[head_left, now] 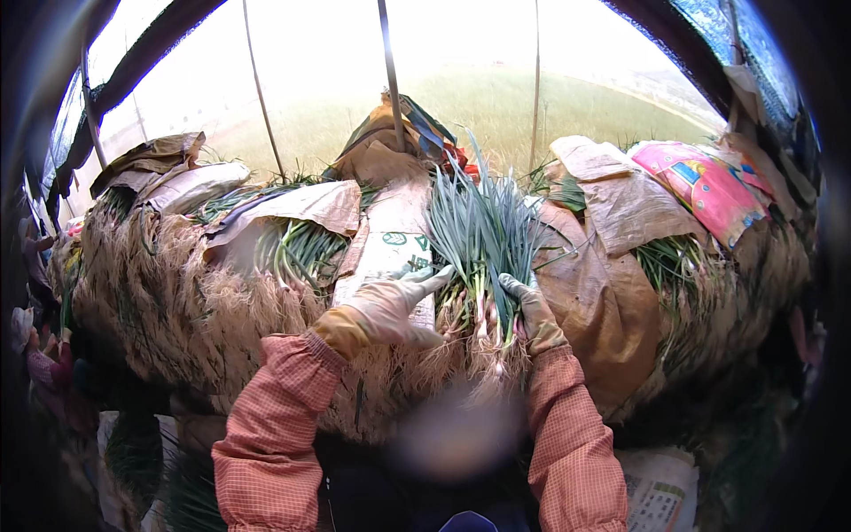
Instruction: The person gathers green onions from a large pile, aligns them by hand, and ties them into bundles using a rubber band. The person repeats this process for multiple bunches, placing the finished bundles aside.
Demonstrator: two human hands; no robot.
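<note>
green onions [483, 257], root tips [489, 379] hazy

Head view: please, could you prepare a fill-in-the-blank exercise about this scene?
The left hand and right hand both wear ____.
The large pink sheet lies to the ____ of the onion bunch.
Of the bunch's leaves and roots, the ____ are nearer the person.
Missing words: gloves; right; roots.

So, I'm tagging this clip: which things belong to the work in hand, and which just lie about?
Work: spring-onion bunch, gloved left hand, gloved right hand.
Seemingly lying about: pink patterned sack, brown sacking right of the bunch.
</note>
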